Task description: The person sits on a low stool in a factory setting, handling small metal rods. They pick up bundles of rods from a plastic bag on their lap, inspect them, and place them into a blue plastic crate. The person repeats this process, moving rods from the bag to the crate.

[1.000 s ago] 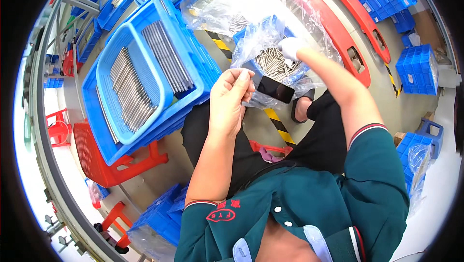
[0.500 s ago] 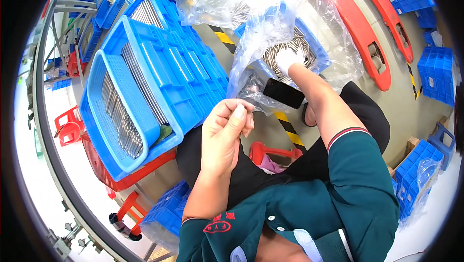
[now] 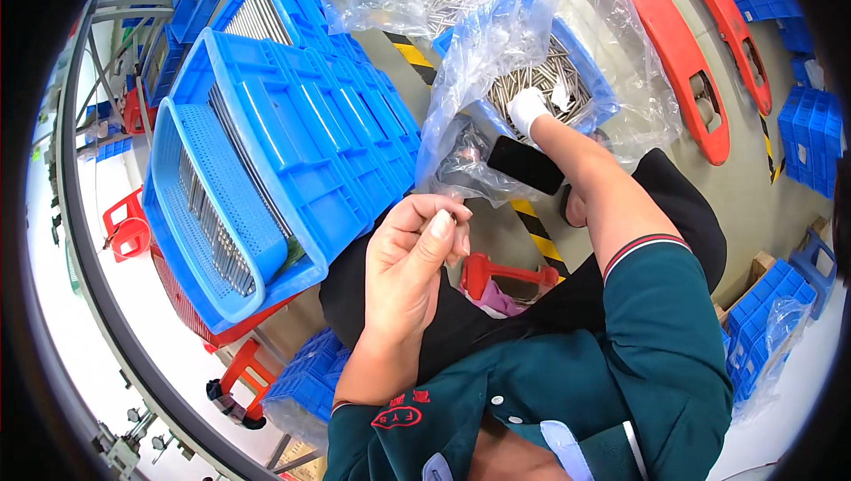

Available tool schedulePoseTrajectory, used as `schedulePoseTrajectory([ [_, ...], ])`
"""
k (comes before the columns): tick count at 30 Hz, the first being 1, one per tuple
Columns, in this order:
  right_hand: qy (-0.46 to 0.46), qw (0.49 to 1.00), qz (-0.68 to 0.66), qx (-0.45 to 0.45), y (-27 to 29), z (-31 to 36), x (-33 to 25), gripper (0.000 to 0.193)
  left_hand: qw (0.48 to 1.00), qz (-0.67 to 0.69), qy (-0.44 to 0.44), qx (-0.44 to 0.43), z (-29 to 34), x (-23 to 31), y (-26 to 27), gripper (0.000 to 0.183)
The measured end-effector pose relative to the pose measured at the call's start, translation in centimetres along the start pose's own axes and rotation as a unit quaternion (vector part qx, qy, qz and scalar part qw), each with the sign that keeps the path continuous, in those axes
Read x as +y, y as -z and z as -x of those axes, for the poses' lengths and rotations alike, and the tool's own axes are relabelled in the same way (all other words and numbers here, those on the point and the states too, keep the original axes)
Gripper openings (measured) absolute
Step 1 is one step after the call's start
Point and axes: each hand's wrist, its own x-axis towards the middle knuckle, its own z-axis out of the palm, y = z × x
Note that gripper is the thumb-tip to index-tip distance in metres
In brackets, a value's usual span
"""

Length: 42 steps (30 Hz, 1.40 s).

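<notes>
My left hand (image 3: 409,255) is bare and raised in front of my lap. Its thumb is pressed against the curled fingers in a pinch, and whatever lies between them is too small or hidden to name. In a white glove, my right hand (image 3: 529,111) reaches into a blue bin (image 3: 605,101) among many short metal rods (image 3: 505,86). Its fingertips are hidden by the glove and the rods. Clear plastic film (image 3: 452,117) drapes over the bin's left side. A black phone (image 3: 525,164) lies on the film just below my right wrist.
At left, a light-blue perforated basket (image 3: 253,250) of metal rods rests against stacked blue crates (image 3: 306,140). Red pallet-jack forks (image 3: 678,64) lie at upper right. A red stool (image 3: 479,275) stands between my legs. More blue crates (image 3: 811,140) line the right side.
The view has shifted slightly. My right hand has moved a little left within the bin, showing more rods to its right. The left hand keeps its pinch.
</notes>
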Motion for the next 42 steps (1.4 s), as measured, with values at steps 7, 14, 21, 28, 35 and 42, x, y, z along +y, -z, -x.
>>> schedulePoseTrajectory([
  [7, 0.056, 0.975, 0.217, -0.007, -0.8, 0.1, -0.8, 0.020, 1.000, -0.005, -0.002, -0.010, 0.1, 0.0, 0.1, 0.022],
  [14, -0.010, 0.999, 0.037, -0.033, 1.0, 1.4, 0.4, 0.023, 1.000, -0.005, -0.009, -0.023, 0.1, 0.1, -0.1, 0.022],
  [21, -0.054, 0.987, -0.150, -0.018, 3.3, 4.4, 3.0, 0.027, 1.000, -0.001, -0.020, -0.022, 0.5, 0.0, 0.3, 0.022],
  [28, -0.100, 0.928, -0.353, -0.063, 2.2, 4.2, 7.6, 0.036, 0.998, 0.029, -0.018, -0.044, 0.6, 0.0, 0.1, 0.021],
  [35, 0.055, 0.840, -0.540, 0.011, 10.3, 11.6, 10.7, 0.023, 0.994, 0.064, -0.063, -0.061, 0.7, 0.0, 0.6, 0.020],
  [42, 0.091, 0.642, -0.758, 0.068, 24.2, 26.2, 7.2, 0.021, 0.987, 0.064, -0.129, -0.065, 0.1, -0.3, 1.2, 0.020],
])
